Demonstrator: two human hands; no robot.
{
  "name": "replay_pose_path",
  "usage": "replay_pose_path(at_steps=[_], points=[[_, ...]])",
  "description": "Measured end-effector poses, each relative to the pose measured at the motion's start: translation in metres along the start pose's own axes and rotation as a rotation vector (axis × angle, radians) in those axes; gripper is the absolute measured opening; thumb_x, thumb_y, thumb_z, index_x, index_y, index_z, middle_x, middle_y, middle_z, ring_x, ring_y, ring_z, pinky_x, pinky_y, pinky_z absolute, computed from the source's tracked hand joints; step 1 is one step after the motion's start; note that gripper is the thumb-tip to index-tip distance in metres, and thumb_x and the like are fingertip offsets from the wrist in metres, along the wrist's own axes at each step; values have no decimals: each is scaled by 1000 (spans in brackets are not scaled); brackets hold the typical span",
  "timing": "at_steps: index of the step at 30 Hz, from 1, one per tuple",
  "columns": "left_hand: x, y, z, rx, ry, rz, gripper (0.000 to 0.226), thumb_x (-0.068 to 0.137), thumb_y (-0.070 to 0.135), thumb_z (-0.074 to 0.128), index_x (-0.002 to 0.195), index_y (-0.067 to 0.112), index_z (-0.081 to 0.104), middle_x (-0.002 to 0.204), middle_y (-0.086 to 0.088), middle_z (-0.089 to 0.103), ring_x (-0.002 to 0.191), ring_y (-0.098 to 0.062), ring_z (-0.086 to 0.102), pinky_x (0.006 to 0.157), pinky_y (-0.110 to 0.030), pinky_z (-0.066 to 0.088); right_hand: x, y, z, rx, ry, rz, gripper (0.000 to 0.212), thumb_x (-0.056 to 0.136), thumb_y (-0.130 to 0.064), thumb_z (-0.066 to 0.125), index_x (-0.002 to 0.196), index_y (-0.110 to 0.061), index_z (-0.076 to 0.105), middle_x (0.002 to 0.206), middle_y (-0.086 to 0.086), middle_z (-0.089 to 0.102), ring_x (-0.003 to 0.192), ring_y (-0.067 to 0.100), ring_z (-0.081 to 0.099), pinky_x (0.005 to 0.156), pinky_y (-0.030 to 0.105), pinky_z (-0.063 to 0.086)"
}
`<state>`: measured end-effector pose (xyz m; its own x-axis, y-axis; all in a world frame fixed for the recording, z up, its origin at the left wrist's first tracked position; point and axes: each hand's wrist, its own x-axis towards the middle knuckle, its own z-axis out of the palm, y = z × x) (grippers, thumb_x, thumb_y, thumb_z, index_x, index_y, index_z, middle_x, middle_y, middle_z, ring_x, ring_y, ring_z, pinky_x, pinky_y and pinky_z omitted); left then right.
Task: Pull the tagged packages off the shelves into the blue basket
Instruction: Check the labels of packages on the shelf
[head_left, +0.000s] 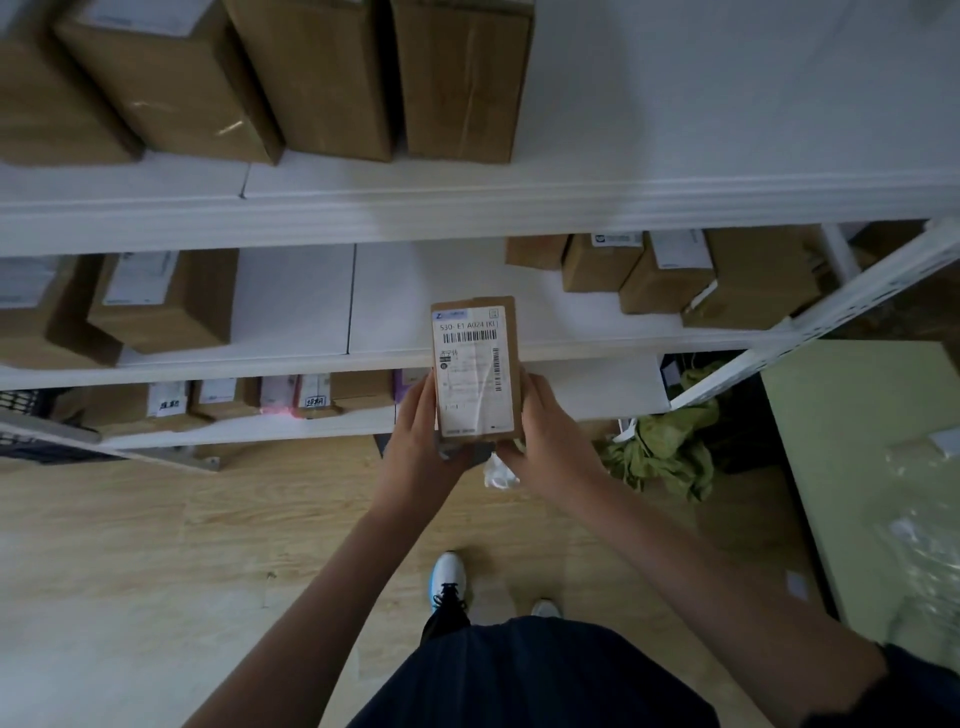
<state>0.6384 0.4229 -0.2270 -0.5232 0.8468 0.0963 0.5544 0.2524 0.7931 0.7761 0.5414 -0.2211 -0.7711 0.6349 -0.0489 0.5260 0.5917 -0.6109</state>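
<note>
Center frame: both hands, left hand (415, 431) and right hand (545, 436), grip a labeled cardboard package (475, 369) by its sides, upright before white shelves (363, 218) w/ boxes (311, 78) upper left.

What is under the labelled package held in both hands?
Below the package, between the left hand and right hand, a grey edge and something crumpled and white stick out; the package covers the rest.

Package (475, 366) in front of the shelves (467, 208), left hand (415, 431) on its left, right hand (545, 431) on its right, boxes (311, 78) on the shelves behind it
</note>
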Motion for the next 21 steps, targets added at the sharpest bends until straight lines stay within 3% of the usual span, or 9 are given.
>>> replay_pose_path(at_steps=[4,5,7,9,14,16,21], points=[[9,-2,-3,2,10,100,87,72,49,72,145,10,43,132,23,37,125,-7,44,96,-6,38,6,-4,-5,6,-11,24,93,85,-29,76,157,-14,19,143,6,40,108,23,63,83,33,57],[13,-5,-3,38,15,131,84,74,45,73,143,7,44,134,18,41,126,-10,45,98,-7,39,10,-6,-6,13,-17,25,92,84,-28,76,156,-16,20,142,6,42,108,23,64,83,35,58],[22,-12,-6,89,21,106,81,76,29,82,144,6,45,139,0,49,129,-20,48,99,-23,48,22,-9,-6,2,-30,21,90,83,-26,77,154,-18,23,137,5,45,106,22,64,82,36,59],[32,-22,-13,88,17,35,84,75,20,85,147,11,42,141,-4,49,128,-20,51,97,-32,53,41,-13,-4,-24,-56,16,86,84,-25,77,152,-19,26,133,6,46,107,21,62,82,33,58],[66,-47,-34,69,40,-72,84,76,22,86,148,15,42,141,-2,50,117,-11,55,93,-25,53,98,-28,12,-47,-102,12,81,83,-28,78,148,-10,34,127,12,49,103,27,63,74,29,54],[76,-59,-42,43,57,-108,83,75,20,87,146,13,46,139,-4,52,113,-9,54,88,-17,49,119,-36,26,-41,-112,27,84,81,-31,80,148,-8,34,128,13,49,106,28,62,79,33,55],[92,-94,-68,27,112,-162,81,73,16,87,145,11,49,137,-6,56,119,-18,57,95,-26,49,159,-56,59,-11,-197,95,93,76,-40,85,147,-8,34,128,12,48,107,30,61,91,44,56]])
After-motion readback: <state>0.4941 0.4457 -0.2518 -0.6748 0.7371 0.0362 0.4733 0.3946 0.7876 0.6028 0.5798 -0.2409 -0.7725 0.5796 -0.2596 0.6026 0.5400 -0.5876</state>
